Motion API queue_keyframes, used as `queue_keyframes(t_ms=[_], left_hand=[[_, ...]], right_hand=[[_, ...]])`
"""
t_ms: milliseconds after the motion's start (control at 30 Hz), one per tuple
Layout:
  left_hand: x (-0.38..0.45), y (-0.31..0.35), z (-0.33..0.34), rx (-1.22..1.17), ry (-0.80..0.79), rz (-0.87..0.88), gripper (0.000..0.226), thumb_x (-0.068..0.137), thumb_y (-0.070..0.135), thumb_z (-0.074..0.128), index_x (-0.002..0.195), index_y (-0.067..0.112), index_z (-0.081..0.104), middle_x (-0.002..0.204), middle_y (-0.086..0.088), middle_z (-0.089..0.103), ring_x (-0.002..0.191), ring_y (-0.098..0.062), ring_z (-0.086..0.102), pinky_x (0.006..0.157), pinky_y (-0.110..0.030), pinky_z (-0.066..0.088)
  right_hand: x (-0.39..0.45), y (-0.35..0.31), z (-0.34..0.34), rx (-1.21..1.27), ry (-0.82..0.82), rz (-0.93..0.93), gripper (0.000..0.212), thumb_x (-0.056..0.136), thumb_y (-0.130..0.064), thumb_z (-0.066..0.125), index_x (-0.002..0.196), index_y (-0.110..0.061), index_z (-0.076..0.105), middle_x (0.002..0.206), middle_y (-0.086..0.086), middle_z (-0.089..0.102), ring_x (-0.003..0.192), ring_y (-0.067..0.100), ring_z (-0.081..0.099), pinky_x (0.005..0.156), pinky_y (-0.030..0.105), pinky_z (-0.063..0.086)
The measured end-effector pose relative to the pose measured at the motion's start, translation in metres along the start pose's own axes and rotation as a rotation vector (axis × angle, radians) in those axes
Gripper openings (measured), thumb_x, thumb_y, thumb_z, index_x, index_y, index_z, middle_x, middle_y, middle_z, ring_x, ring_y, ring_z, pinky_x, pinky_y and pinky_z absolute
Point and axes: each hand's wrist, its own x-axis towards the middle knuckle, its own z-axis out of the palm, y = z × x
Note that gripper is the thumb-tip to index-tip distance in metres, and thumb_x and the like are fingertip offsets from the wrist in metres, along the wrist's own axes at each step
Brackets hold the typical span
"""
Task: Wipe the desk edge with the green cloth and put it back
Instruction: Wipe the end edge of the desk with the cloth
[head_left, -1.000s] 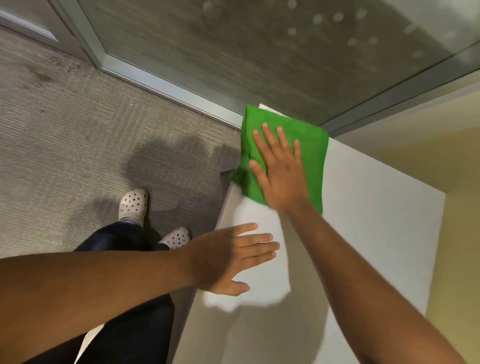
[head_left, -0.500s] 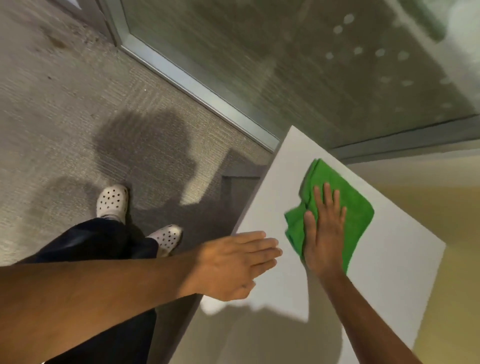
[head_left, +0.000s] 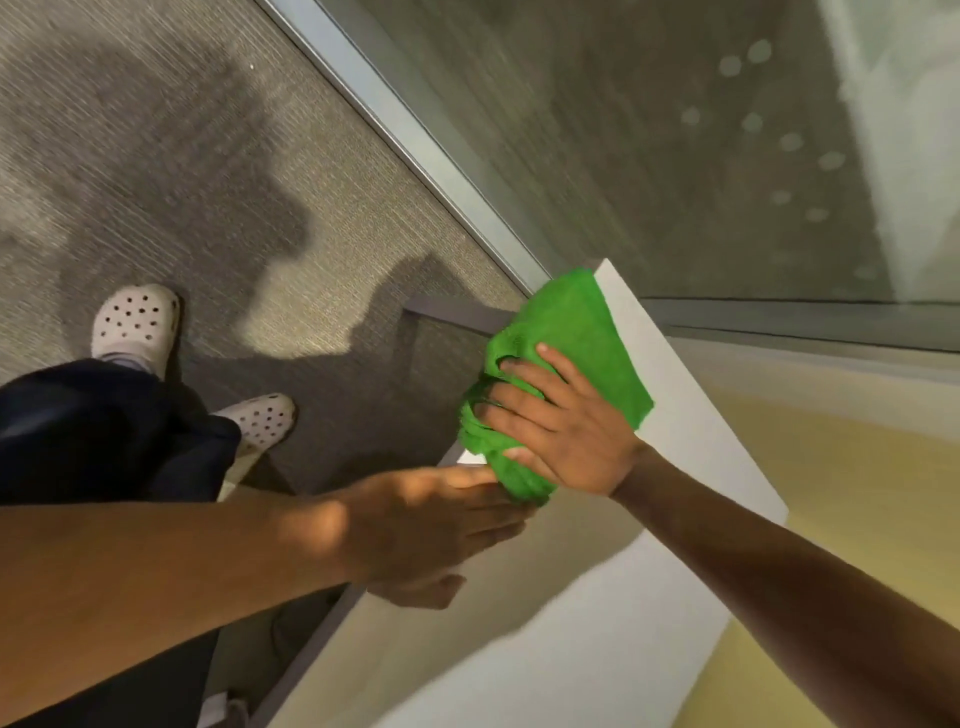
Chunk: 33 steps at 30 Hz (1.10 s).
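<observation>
- right hand (head_left: 563, 434) presses down on the green cloth (head_left: 569, 353), fingers (head_left: 511, 369) curled into its bunched folds — a hold on the cloth, not a flat palm.
- the cloth sits on the white desk (head_left: 691, 441) right at its left edge, draped over the side; most of it lies toward 12 o'clock from the palm, up to the far corner.
- left hand (head_left: 431, 525) is flat and loose, holding nothing, resting on the desk edge at about 7 o'clock of the cloth, fingertips just touching it.
- the desk edge runs from 7 to 1 o'clock, so i judge the wipe travels along that line; the right hand is already on the cloth.
- half a second ago the cloth lay further in on the desk top, under flatter fingers; now it has slid out to the edge and bunched up.
- beyond: grey carpet (head_left: 156, 156), white clogs (head_left: 136, 323), glass partition (head_left: 649, 130).
</observation>
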Motion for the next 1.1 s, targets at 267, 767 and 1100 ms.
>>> queue_keyframes(t_ms=[267, 767, 1100], left_hand=[[-0.003, 0.0, 0.009, -0.128, 0.055, -0.01, 0.083, 0.093, 0.053, 0.053, 0.158, 0.002, 0.044, 0.17, -0.017, 0.037, 0.158, -0.029, 0.029, 0.13, -0.048, -0.002], [-0.004, 0.003, 0.008, -0.207, 0.043, -0.033, 0.082, 0.093, 0.049, 0.05, 0.159, 0.001, 0.042, 0.171, -0.018, 0.034, 0.159, -0.031, 0.023, 0.131, -0.049, 0.0], [-0.004, 0.003, -0.001, -0.328, 0.149, -0.094, 0.082, 0.081, 0.044, 0.063, 0.151, 0.003, 0.051, 0.162, -0.015, 0.049, 0.151, -0.031, 0.042, 0.133, -0.044, 0.009]], right_hand=[[-0.005, 0.044, -0.014, 0.04, 0.039, 0.431, 0.051, 0.114, -0.041, 0.025, 0.15, -0.012, 0.047, 0.151, 0.017, 0.059, 0.155, 0.039, 0.037, 0.133, 0.056, 0.013], [0.013, 0.068, -0.024, 0.006, 0.041, 0.373, 0.063, 0.112, -0.047, 0.026, 0.13, 0.001, 0.062, 0.126, 0.023, 0.069, 0.136, 0.04, 0.055, 0.126, 0.064, 0.027], [0.009, 0.007, -0.007, 0.26, 0.476, 1.565, 0.051, 0.107, -0.041, 0.039, 0.119, 0.002, 0.062, 0.119, 0.019, 0.064, 0.116, 0.038, 0.057, 0.106, 0.053, 0.041]])
